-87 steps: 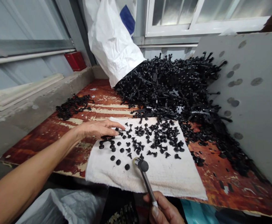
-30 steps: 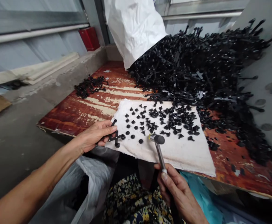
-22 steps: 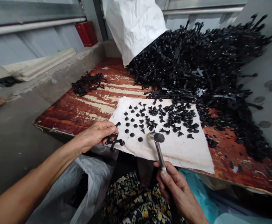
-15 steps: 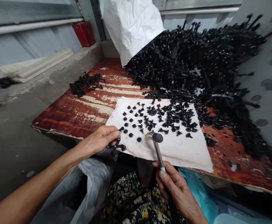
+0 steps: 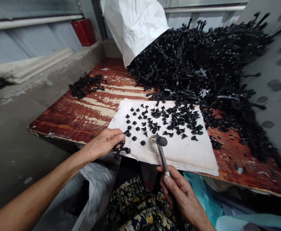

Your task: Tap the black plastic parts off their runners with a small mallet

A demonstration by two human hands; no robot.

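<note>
My right hand [image 5: 179,189] is closed around the handle of a small hammer [image 5: 163,157], whose cylindrical head has a black face and hangs over a white cloth [image 5: 179,157]. Pinched between the thumb and fingers of my left hand [image 5: 108,142] is a black jointed bracket [image 5: 121,149] with round ends, at the cloth's front left edge. Several small black pegs with round bases [image 5: 135,138] stand apart on the cloth's left side. More of these black pieces [image 5: 179,118] lie jumbled toward its right side.
A big heap of black linked parts [image 5: 203,64] covers the back right of the worn red-brown table [image 5: 63,118]. A smaller cluster of black parts [image 5: 86,85] lies at back left. A white sack [image 5: 135,32] hangs over the heap's edge. Below the table is another pale sack [image 5: 92,192].
Both hands keep nearly the same places and grips. The black bracket in my left hand has tilted slightly. The whole view has shifted a little.
</note>
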